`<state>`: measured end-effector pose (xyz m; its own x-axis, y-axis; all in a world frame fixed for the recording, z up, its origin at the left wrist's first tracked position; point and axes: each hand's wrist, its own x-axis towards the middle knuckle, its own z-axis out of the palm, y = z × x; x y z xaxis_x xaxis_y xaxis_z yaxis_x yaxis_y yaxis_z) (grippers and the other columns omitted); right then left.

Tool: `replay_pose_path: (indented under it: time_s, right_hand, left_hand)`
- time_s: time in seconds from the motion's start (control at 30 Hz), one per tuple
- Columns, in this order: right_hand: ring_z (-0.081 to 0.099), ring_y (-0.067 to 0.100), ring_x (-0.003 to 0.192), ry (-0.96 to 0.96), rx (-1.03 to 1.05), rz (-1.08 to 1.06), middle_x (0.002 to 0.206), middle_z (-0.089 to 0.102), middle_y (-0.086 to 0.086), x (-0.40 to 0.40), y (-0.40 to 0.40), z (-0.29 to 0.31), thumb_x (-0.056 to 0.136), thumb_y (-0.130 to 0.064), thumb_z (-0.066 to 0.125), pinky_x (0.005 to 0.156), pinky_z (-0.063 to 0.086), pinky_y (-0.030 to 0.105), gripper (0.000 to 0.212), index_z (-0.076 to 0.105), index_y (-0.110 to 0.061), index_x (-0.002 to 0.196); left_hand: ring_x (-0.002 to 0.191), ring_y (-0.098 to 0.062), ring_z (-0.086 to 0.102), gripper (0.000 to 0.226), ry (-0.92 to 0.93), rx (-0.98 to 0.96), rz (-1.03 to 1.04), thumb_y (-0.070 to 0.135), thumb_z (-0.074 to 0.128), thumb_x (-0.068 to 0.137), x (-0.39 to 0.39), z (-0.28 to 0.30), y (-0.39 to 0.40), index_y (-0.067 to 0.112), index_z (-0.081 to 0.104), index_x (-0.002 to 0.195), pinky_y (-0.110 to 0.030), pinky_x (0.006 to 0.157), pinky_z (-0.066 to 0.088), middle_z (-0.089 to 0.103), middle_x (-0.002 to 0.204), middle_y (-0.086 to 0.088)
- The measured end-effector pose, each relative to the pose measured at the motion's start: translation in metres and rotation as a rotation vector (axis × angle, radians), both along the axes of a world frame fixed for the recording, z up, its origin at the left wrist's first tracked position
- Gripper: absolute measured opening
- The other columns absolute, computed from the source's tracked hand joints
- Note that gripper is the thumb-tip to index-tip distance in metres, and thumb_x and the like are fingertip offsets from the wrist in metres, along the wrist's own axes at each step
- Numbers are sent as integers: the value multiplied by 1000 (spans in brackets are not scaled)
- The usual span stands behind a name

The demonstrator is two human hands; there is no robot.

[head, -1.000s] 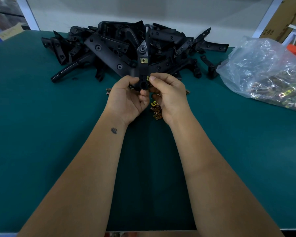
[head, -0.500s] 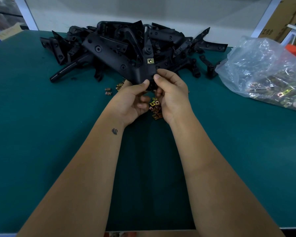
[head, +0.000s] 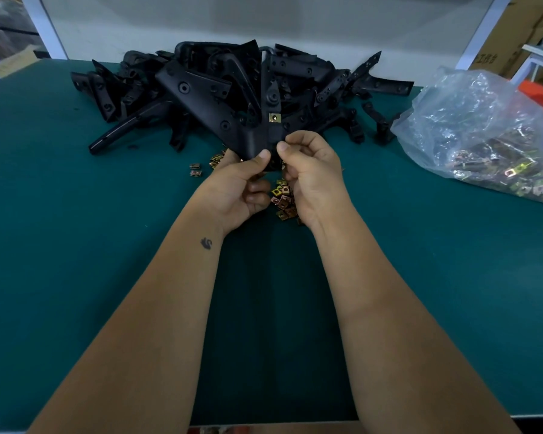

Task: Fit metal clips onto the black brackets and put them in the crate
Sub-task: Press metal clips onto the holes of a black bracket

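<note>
A green surface [head: 76, 245] runs under everything, backed by a pale wall panel [head: 264, 20] with white uprights [head: 44, 26] at either side. Cardboard boxes [head: 511, 36] stand off to the far right, near something orange-red [head: 536, 92]. More brown cardboard [head: 10, 65] lies at the far left.

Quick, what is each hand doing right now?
Left hand: grips the black bracket.
Right hand: pinches the same bracket's lower end.

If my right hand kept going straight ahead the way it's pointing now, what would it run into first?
The right hand already pinches the held black bracket. Pushed on away from you, it would probably meet the pile of black brackets just beyond, though depth is hard to judge.
</note>
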<state>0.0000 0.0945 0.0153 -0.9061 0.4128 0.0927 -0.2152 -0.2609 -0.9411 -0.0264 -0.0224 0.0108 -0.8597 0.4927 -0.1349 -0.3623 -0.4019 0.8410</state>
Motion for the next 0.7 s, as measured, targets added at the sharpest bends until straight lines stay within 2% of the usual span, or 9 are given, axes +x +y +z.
replay_pose_path:
  time_s: [0.3, 0.47, 0.6, 0.7]
  right_hand:
    - [34, 3, 46, 15, -104, 74, 60, 40, -8, 1, 1, 1, 91, 7, 58, 48, 33, 17, 28, 50, -16, 77]
    - [31, 3, 45, -1, -136, 35, 59, 38, -5, 1, -4, 1, 91, 8, 56, 48, 30, 18, 35, 42, -17, 71]
    - [31, 3, 44, 11, -158, 79, 57, 41, -7, 2, -2, 2, 92, 8, 55, 46, 31, 17, 36, 40, -17, 70]
    - [31, 2, 42, 15, -166, 120, 52, 43, -12, 2, 0, 2, 92, 9, 53, 45, 32, 16, 36, 39, -17, 70]
  left_hand:
    - [48, -3, 32, 12, 11, -12, -19, 14, 55, 99, 1, 0, -1, 26, 51, 99, -14, 41, 28, 45, 75, 7]
    - [48, -4, 32, 13, 42, -28, -2, 15, 55, 100, 2, 0, 2, 26, 51, 105, -15, 40, 28, 49, 74, 10]
    - [47, -3, 32, 11, 21, -15, -34, 17, 56, 99, 1, 0, 0, 27, 54, 95, -14, 40, 28, 48, 73, 9]
    - [47, -2, 32, 10, 14, -7, -72, 17, 55, 99, 0, 0, -2, 27, 55, 98, -12, 41, 27, 46, 75, 7]
